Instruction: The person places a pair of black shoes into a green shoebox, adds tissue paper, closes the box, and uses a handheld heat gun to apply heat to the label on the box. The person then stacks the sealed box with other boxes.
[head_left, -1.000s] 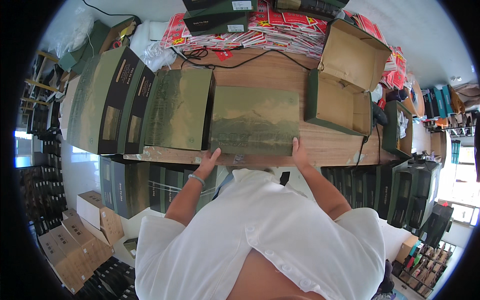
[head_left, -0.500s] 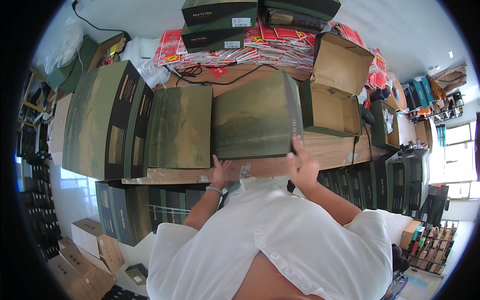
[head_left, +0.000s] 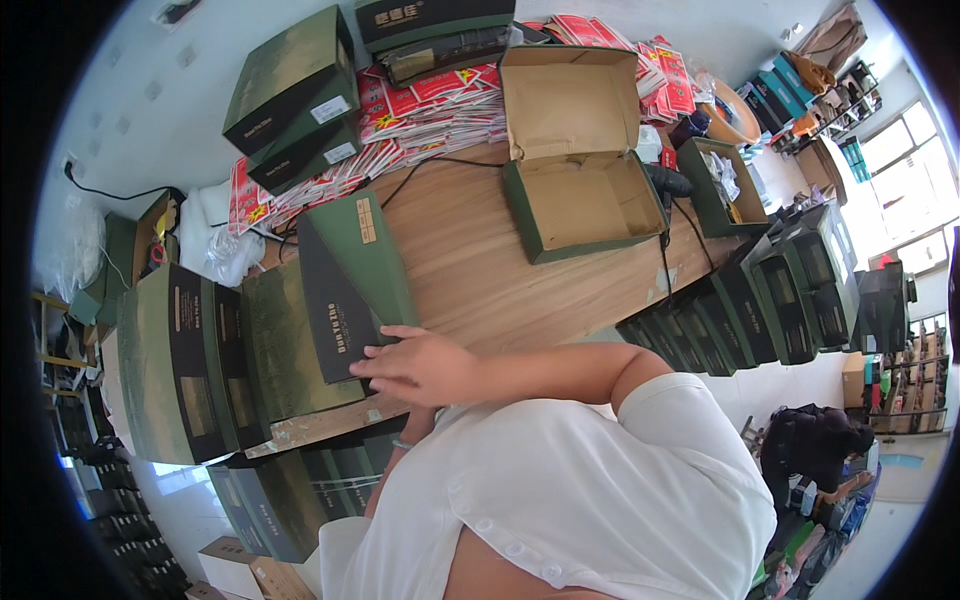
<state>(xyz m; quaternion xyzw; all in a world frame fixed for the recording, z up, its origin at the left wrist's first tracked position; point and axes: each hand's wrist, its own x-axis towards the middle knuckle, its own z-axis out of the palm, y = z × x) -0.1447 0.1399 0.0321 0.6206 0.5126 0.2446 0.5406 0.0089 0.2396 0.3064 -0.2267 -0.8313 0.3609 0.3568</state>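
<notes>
A green and black shoe box stands on the left part of the table, its dark printed side and green side showing. It rests against or over another green box to its left; the exact contact is hidden. My right hand reaches across to the left, fingers stretched out, at the near lower corner of the shoe box. My left hand is low by the table's near edge, mostly hidden behind my right hand and forearm, so its fingers do not show.
An open box with its lid raised and brown inside stands at the back right. Large boxes stand on the left. Red packets pile along the back under more boxes. Cables cross the wooden table. A person bends at the far right.
The box that lay in front of me has shifted left and been tipped, so its printed side shows. My right hand has swung left with it. The whole view has turned.
</notes>
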